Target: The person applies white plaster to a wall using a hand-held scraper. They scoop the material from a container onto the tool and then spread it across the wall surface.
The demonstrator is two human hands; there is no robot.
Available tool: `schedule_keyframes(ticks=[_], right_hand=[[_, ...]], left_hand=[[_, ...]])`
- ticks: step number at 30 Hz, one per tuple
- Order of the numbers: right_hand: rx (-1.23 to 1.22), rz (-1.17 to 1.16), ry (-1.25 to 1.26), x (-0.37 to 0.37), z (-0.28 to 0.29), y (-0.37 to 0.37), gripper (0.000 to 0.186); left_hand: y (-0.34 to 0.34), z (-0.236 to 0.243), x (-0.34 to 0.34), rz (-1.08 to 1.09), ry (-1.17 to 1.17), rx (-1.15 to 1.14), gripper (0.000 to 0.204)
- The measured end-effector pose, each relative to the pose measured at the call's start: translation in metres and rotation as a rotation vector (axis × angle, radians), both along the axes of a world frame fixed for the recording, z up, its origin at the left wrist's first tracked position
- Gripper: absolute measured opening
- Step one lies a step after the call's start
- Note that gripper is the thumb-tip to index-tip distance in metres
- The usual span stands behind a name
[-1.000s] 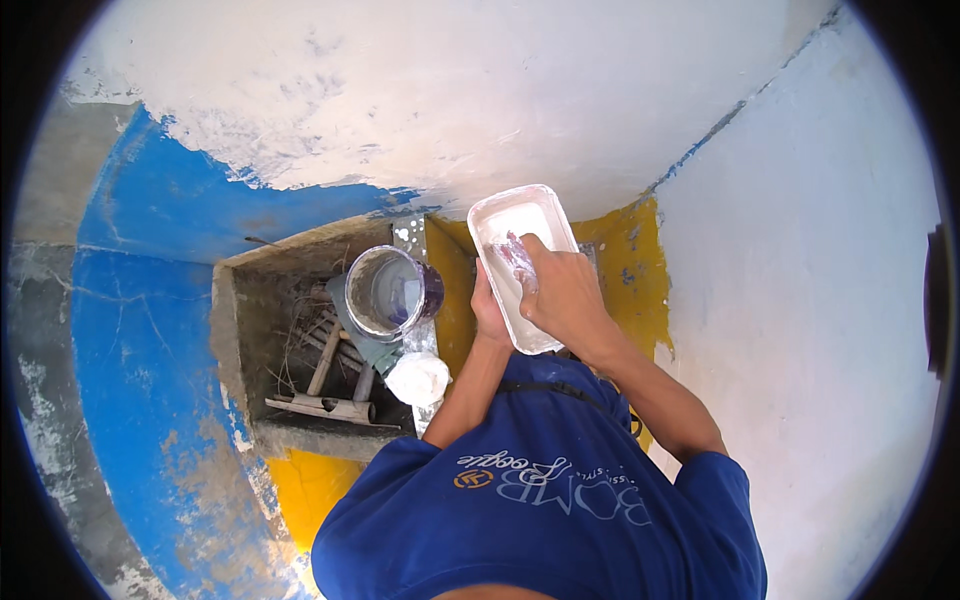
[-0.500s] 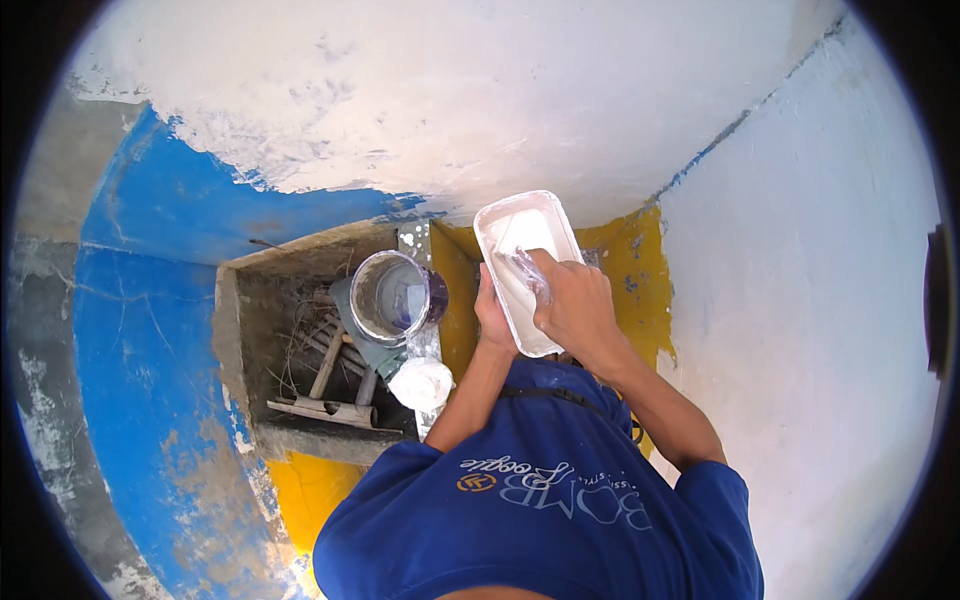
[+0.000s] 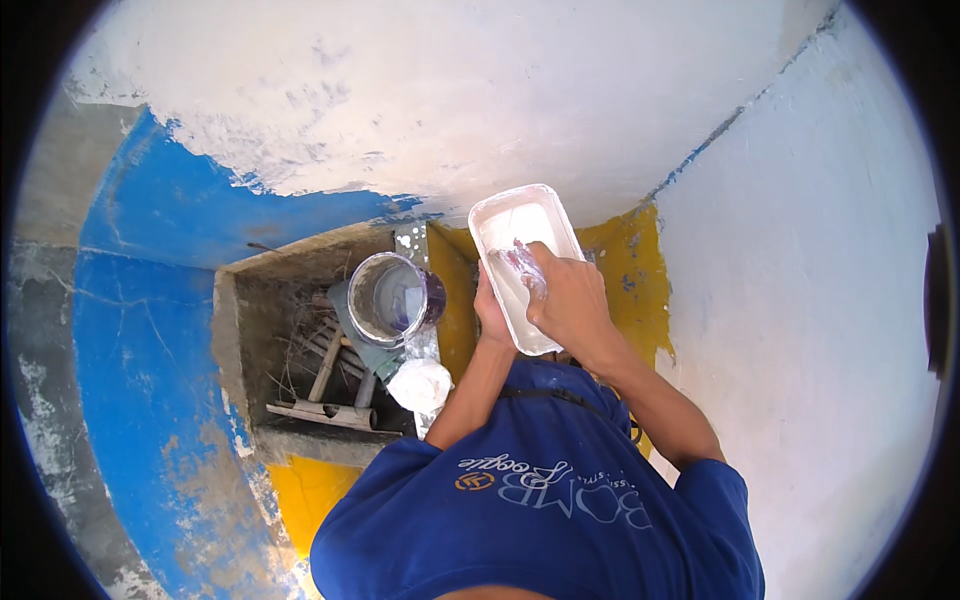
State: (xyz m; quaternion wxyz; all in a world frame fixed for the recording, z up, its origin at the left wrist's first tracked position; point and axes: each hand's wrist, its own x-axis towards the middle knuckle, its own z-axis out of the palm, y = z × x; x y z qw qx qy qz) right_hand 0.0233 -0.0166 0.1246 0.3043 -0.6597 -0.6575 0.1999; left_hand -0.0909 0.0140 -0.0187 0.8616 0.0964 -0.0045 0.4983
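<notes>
A: What sits at the left?

B: A recess [image 3: 300, 340] sunk in the blue wall, with sticks and a short pipe inside. On its right edge stands a round paint bucket [image 3: 392, 300], dark purple outside, pale paint within. Just below it lies a crumpled white bag [image 3: 420, 385]. I can make out no label on either

A: And the hands?

B: The left hand [image 3: 490, 315] grips the long left side of a white rectangular paint tray [image 3: 520, 225], fingers curled under it, so the tray is held up in the air before the white wall, right of the bucket. The right hand [image 3: 568, 300] rests over the tray's near end, fingers bunched together around something smeared with white paint; what it is I cannot tell

A: How does the tray look?

B: Shallow, with rounded corners and a wet white coat inside
</notes>
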Motion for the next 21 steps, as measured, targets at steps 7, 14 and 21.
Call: schedule_keyframes(ticks=[7,14,21], right_hand=[[-0.050,-0.064,-0.057,0.000,0.011,0.001,0.046],[-0.049,-0.111,0.020,0.001,0.015,0.005,0.043],[-0.075,-0.110,0.001,-0.002,0.007,0.004,0.045]], left_hand=[[-0.007,0.023,0.001,0.024,0.102,-0.036,0.060],[-0.006,0.027,0.003,0.049,0.200,-0.047,0.059],[-0.006,0.031,0.004,0.069,0.219,-0.090,0.060]])
